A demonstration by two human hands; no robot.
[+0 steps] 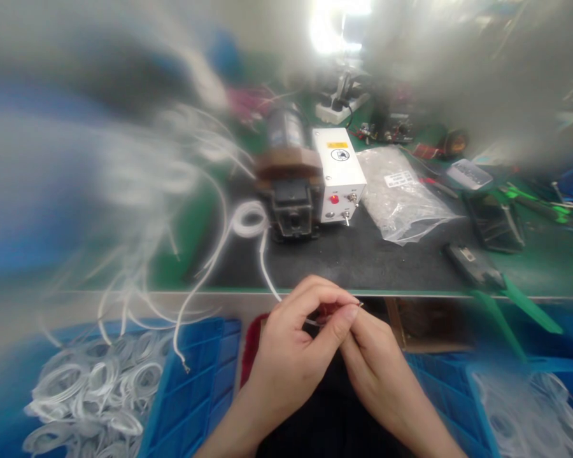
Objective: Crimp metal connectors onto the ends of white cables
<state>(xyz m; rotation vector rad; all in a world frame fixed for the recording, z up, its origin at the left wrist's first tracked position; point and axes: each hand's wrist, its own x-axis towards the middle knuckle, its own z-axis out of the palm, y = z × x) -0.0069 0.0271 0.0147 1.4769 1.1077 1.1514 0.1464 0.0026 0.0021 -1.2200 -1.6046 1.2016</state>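
Observation:
A white cable [268, 270] runs from a small coil [248, 219] on the bench down to my hands at the front edge. My left hand [298, 343] is closed around the cable, thumb and forefinger pinched at its tip. My right hand [375, 353] presses against the left one, its fingers closed at the same spot and mostly hidden. A tiny metallic end [361, 304] shows between the fingertips. Just behind the coil stands a dark bench machine [292, 207] with a white control box [340, 172] beside it, its red light lit.
Coiled white cables fill a blue crate [195, 375] at lower left; more coils lie in another blue crate [439, 388] at lower right. Loose cables [157, 184] hang over the left edge. A clear plastic bag [401, 191] and green-handled pliers [482, 273] lie right of the machine.

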